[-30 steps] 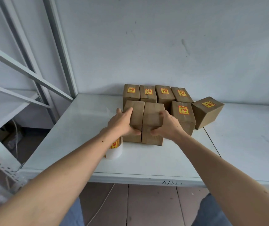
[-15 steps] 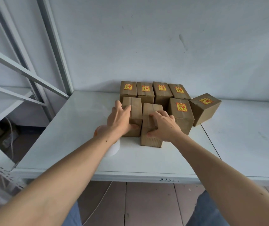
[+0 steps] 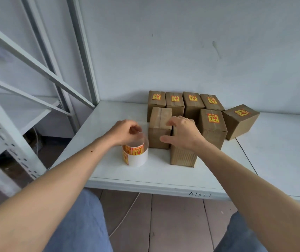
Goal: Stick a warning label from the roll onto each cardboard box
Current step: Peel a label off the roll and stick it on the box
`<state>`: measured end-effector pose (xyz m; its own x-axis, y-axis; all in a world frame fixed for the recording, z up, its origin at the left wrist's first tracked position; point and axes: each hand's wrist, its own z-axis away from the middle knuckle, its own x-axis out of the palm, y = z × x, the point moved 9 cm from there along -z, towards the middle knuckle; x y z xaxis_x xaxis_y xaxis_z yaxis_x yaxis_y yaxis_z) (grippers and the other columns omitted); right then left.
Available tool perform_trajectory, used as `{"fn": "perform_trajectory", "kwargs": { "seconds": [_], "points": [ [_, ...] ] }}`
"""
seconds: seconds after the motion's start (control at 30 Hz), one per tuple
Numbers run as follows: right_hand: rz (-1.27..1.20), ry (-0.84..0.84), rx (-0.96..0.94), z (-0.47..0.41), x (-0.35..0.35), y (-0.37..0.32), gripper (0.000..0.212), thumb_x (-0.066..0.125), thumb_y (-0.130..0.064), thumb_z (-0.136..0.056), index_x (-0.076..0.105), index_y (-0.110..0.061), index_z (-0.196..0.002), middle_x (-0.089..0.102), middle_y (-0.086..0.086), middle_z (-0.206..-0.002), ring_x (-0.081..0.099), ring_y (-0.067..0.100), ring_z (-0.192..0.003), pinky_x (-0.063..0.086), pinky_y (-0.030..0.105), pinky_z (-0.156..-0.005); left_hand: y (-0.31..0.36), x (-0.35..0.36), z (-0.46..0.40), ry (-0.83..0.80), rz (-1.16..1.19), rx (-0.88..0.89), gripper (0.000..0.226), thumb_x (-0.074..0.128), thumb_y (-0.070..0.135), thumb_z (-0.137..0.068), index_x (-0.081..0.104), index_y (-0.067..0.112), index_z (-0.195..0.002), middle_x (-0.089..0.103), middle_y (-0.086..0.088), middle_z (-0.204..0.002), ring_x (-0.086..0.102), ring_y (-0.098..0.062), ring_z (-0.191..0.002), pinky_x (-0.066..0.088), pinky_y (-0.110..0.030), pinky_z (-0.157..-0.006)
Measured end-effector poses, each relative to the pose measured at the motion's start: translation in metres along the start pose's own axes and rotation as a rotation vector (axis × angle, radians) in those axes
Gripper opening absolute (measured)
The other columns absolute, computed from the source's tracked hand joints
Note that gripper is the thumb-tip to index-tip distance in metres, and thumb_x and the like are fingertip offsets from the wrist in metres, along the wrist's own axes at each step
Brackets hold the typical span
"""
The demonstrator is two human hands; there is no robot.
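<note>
Left hand [image 3: 125, 130] fingers loosely curled over label roll [image 3: 135, 153], right hand [image 3: 182, 133] relaxed on unlabelled box [image 3: 183, 155]

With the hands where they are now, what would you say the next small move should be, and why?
Probably the left hand should peel one label off the roll. It hovers over the roll's rim, holding nothing. Two boxes show bare tops: the unlabelled box and the nearer box under the right hand. The other six boxes already carry stickers.
</note>
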<state>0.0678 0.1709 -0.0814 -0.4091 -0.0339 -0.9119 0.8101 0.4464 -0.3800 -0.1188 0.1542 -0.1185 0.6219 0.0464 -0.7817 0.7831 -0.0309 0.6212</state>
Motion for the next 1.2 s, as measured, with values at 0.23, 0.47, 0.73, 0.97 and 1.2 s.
{"fn": "perform_trajectory", "kwargs": {
  "seconds": [0.23,0.47,0.73,0.97,1.2],
  "points": [
    [0.014,-0.256,-0.191,0.005,0.065,-0.05,0.029,0.078,-0.024,-0.077,0.072,-0.021,-0.105,0.068,-0.002,-0.107,0.063,0.016,-0.093,0.055,0.034,-0.083,-0.015,0.008,0.018,-0.211,-0.054,0.014,0.037,0.067,0.037,-0.087,0.067,0.017,-0.118,0.067,0.004,-0.117,0.06,-0.01,-0.107,0.044,-0.024,-0.09],
    [0.056,-0.241,-0.105,-0.004,0.097,-0.046,0.03,0.072,-0.032,-0.082,0.07,-0.017,-0.109,0.053,0.002,-0.112,0.058,0.021,-0.093,0.053,0.036,-0.08,-0.031,0.014,0.025,-0.331,-0.151,0.014,0.044,0.069,0.039,-0.08,0.064,0.026,-0.121,0.065,0.005,-0.122,0.058,-0.014,-0.114,0.044,-0.037,-0.102],
    [0.136,-0.051,-0.048,-0.013,0.084,-0.04,0.015,0.063,-0.018,-0.091,0.068,-0.011,-0.103,0.05,0.007,-0.119,0.063,0.027,-0.085,0.053,0.034,-0.068,-0.035,0.008,0.019,-0.154,-0.496,0.142,0.033,0.065,0.014,-0.083,0.064,0.028,-0.113,0.065,0.004,-0.111,0.054,-0.018,-0.111,0.029,-0.034,-0.096],
    [-0.018,0.158,-0.16,0.001,0.066,-0.059,0.017,0.067,-0.014,-0.083,0.063,-0.014,-0.1,0.057,0.001,-0.106,0.061,0.019,-0.08,0.055,0.032,-0.062,-0.035,0.0,0.014,-0.09,-0.262,0.098,0.029,0.073,0.019,-0.082,0.071,0.023,-0.111,0.073,0.002,-0.109,0.064,-0.017,-0.104,0.041,-0.035,-0.099],
    [-0.14,0.11,0.013,-0.006,0.077,-0.035,0.027,0.07,-0.03,-0.08,0.064,-0.016,-0.103,0.07,0.0,-0.098,0.065,0.018,-0.085,0.058,0.035,-0.071,-0.027,0.002,0.012,-0.093,-0.151,0.07,0.023,0.07,0.016,-0.084,0.072,0.021,-0.106,0.072,-0.001,-0.105,0.063,-0.02,-0.102,0.048,-0.034,-0.093]
  ]
}}
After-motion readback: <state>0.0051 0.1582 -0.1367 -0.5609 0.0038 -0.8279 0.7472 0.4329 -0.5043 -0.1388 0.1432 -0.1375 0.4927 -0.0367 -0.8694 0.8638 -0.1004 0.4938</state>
